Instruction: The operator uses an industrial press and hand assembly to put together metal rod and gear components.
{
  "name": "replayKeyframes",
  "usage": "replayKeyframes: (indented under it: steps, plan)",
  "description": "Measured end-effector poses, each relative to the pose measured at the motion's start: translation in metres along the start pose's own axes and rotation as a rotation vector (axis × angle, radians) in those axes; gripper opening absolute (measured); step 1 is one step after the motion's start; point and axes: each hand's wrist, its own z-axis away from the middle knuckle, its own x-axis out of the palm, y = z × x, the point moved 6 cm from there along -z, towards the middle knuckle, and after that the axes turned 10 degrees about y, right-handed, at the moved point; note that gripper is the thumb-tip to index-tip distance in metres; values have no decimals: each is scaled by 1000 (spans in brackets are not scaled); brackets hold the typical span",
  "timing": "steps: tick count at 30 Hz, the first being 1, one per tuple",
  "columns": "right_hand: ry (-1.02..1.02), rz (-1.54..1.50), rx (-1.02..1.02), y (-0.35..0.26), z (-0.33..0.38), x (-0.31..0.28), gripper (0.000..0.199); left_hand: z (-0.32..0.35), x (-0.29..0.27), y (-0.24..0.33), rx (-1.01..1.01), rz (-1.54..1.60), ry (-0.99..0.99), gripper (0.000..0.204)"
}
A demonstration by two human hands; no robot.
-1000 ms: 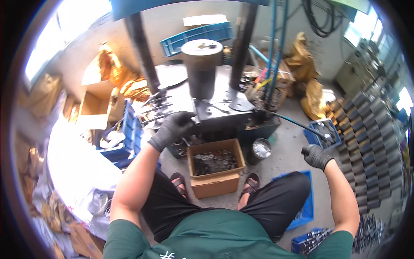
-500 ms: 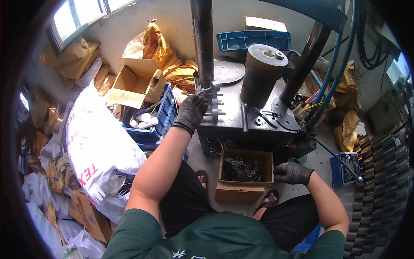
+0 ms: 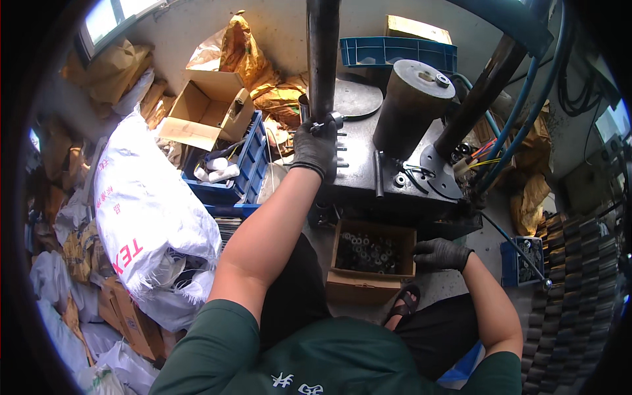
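Note:
My left hand (image 3: 312, 146), in a dark grey glove, is closed on a small metal shaft with a round end (image 3: 336, 120) at the machine's near left, by the upright dark post (image 3: 322, 56). Beside that hand, several thin pins (image 3: 342, 150) stick out sideways over the machine's metal table (image 3: 359, 148); the glove partly hides the piece that carries them. My right hand (image 3: 442, 255), gloved alike, hovers by the right edge of a cardboard box (image 3: 364, 282). Its fingers are loosely extended, and nothing shows in them. Dark metal rings and small parts (image 3: 368, 252) fill the box.
A thick metal cylinder (image 3: 415, 108) stands on the machine table, with a short rod (image 3: 378, 174) and a slotted plate (image 3: 440, 172) nearby. Blue hoses (image 3: 520, 118) hang at right. A blue crate (image 3: 247, 161) and a white sack (image 3: 155, 217) lie left; stacked metal parts (image 3: 579, 283) stand right.
My left hand has moved right with the shaft, closer to the post and over the pins. My right hand has shifted slightly left, toward the box edge. The whole view has also shifted a little.

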Motion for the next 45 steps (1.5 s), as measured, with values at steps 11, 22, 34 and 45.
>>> replayKeyframes:
  steps: [11, 22, 34, 45]
  plan:
    - [105, 225, 60, -18, -21, 3, 36, 50, 47, -15, 760, -1390, -285, 22]
    - [921, 236, -196, -82, -57, -61, 38, 109, 77, 7, 618, -804, -370, 22]
    - [974, 330, -90, -71, -90, -60, 26, 115, 39, -3, -53, -902, -166, 24]
    - [1154, 358, -179, -82, -76, -75, 17, 89, 13, -38, -125, -1286, -327, 27]
